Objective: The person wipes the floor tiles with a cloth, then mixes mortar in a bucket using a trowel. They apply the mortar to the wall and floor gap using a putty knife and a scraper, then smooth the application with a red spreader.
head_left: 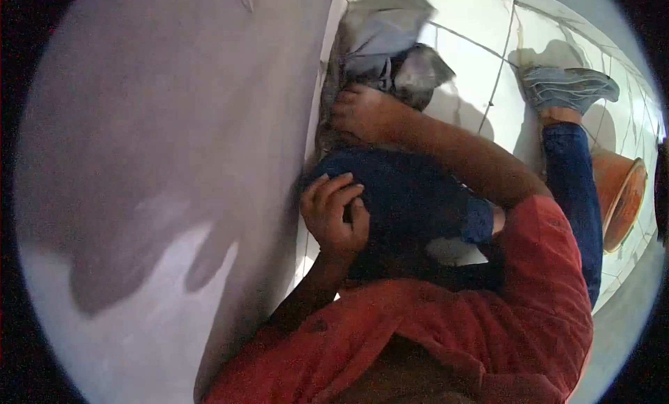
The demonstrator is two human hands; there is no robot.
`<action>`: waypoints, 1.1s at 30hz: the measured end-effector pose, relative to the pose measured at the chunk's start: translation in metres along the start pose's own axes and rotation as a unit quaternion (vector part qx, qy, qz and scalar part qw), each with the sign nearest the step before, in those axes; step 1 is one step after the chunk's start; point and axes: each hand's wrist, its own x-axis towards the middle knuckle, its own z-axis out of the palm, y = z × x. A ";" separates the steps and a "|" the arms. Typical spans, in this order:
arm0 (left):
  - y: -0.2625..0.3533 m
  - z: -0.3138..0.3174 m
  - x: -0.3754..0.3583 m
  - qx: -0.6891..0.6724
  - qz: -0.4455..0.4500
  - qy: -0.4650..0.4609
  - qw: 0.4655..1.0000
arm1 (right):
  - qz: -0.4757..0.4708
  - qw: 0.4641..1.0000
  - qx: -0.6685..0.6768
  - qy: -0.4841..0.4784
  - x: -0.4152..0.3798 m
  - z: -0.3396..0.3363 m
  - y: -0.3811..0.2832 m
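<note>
My left hand lies on my bent knee in dark blue jeans, close to the wall. Its fingers are loosely bent, with the thumb apart and nothing between them. Farther forward, my right hand reaches down at the foot of the wall, its fingers curled and the tips partly hidden. Whatever it grips there cannot be made out. Just beyond it sits a crumpled grey and black bag, apparently plastic, with a paler grey part behind.
A plain grey wall rises close on the left, with shadows across it. White floor tiles with dark joints spread forward and right. My outstretched leg ends in a grey shoe. An orange bucket is beside that leg, at the right.
</note>
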 end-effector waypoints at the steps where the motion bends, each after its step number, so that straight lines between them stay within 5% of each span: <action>1: -0.001 0.000 0.001 0.005 0.003 -0.006 1.000 | -0.006 0.999 -0.031 0.023 0.001 0.007 0.009; 5: 0.000 0.000 -0.001 0.001 -0.021 -0.011 1.000 | 0.094 0.986 -0.125 -0.061 0.006 -0.052 0.073; 9: 0.002 0.000 0.002 0.010 -0.024 -0.014 1.000 | 0.371 0.924 -0.080 -0.047 0.015 -0.103 0.081; 11: -0.003 0.007 0.005 -0.003 -0.010 0.007 1.000 | 0.192 0.968 -0.103 0.124 0.001 -0.070 0.049; 12: -0.004 0.006 -0.002 -0.013 -0.005 0.008 1.000 | 0.201 0.977 -0.068 0.004 0.011 -0.059 0.023; 13: -0.003 0.004 -0.011 -0.004 -0.008 0.001 1.000 | 0.024 0.999 -0.026 0.022 0.013 -0.036 0.017; 14: -0.004 0.003 -0.011 -0.009 0.002 -0.002 1.000 | 0.028 0.999 -0.023 0.030 0.008 -0.020 0.013; 16: -0.009 0.007 0.000 -0.011 0.022 0.010 1.000 | 0.308 0.943 0.122 -0.014 0.011 -0.008 0.020; 18: -0.009 0.001 -0.014 -0.091 -0.001 0.060 0.994 | 0.345 0.931 -0.120 0.010 0.007 -0.033 0.057; 19: -0.009 -0.005 -0.021 -0.132 -0.010 0.090 0.987 | 0.482 0.874 -0.049 0.039 0.003 -0.068 0.067; 21: -0.009 -0.012 -0.049 -0.136 0.003 0.146 0.980 | 0.574 0.797 -0.085 0.168 -0.031 -0.093 0.110; 23: -0.009 -0.027 -0.084 -0.116 0.022 0.188 0.975 | 0.523 0.806 -0.137 0.240 -0.074 -0.123 0.122; 24: -0.009 -0.033 -0.100 -0.121 0.019 0.202 0.972 | 0.514 0.807 -0.089 0.277 -0.086 -0.144 0.102; 27: -0.019 -0.037 -0.151 -0.302 -0.206 0.242 0.899 | 0.483 0.760 -0.048 0.433 -0.106 -0.177 0.036; 29: -0.026 -0.036 -0.159 -0.410 -0.313 0.189 0.836 | 0.574 0.722 -0.041 0.383 -0.106 -0.192 0.009; 30: -0.033 -0.027 -0.165 -0.439 -0.312 0.161 0.827 | 0.585 0.727 -0.021 0.359 -0.117 -0.183 0.032; 32: -0.056 0.005 -0.178 -0.458 -0.309 0.107 0.827 | 0.522 0.709 0.361 0.308 -0.115 -0.176 0.031; 33: -0.052 0.022 -0.186 -0.480 -0.251 0.113 0.833 | 0.518 0.713 0.367 0.297 -0.106 -0.177 0.003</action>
